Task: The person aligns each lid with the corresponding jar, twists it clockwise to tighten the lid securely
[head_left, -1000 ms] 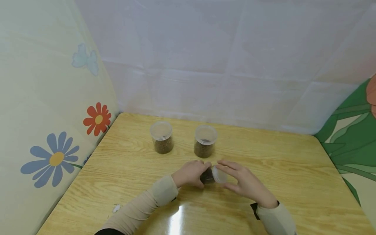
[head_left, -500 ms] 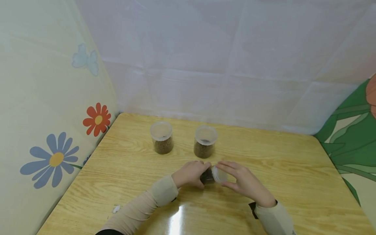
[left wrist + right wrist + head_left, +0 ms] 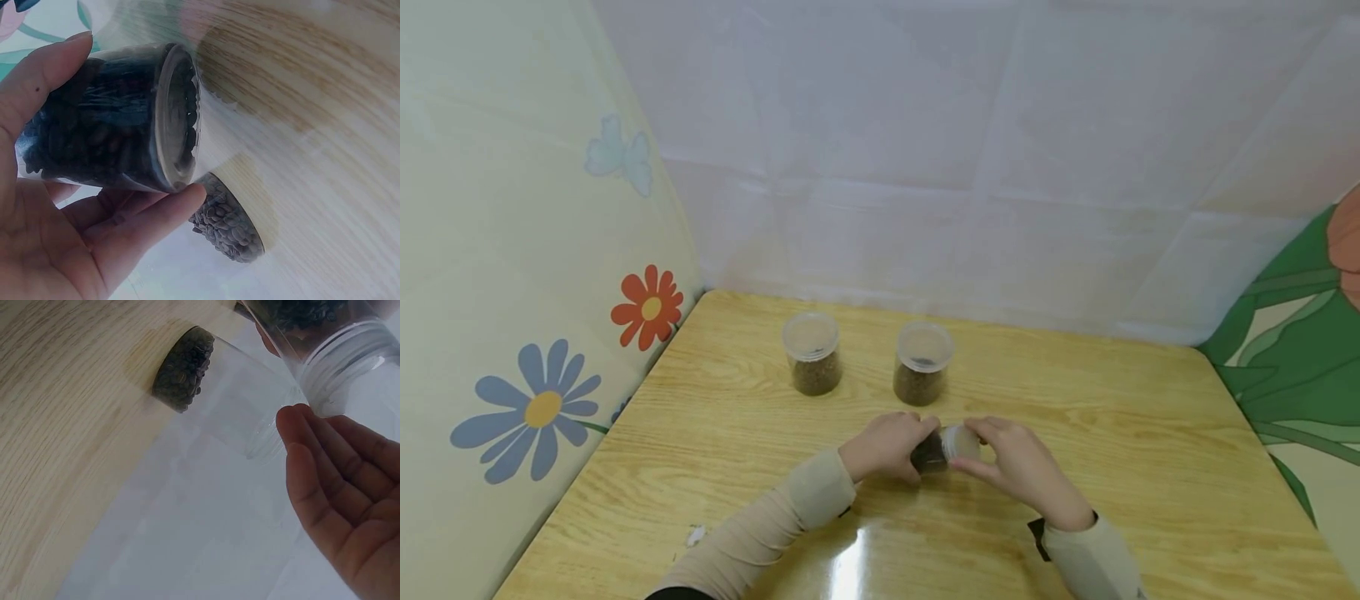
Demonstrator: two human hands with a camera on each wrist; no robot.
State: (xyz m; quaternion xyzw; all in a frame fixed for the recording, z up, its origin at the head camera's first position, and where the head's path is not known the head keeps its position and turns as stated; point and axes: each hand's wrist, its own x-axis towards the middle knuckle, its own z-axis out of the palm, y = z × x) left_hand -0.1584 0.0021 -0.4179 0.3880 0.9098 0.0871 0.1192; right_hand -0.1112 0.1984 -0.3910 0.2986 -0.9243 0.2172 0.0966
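In the head view my left hand [image 3: 886, 446] grips a clear jar [image 3: 928, 456] of dark beans, tilted on its side above the table. Thumb and fingers wrap the jar [image 3: 103, 128] near its base in the left wrist view. At the other end, my right hand [image 3: 1026, 468] pinches the clear ridged lid [image 3: 964, 443] between thumb and fingers. The right wrist view has the right hand's fingertips against that lid [image 3: 353, 365], with the thumb out of sight. The palm side of the left hand is hidden from the head camera.
Two similar clear jars stand upright farther back, a left one [image 3: 815, 367] and a right one [image 3: 919, 375], each partly filled with dark contents. The wood-grain table [image 3: 1112, 417] meets a pale cloth backdrop [image 3: 1000, 208]. A small white patch [image 3: 696, 535] marks the table at front left.
My right hand's fingers have closed in around the lid, and that wrist has shifted slightly left. The left hand keeps its grip in nearly the same place.
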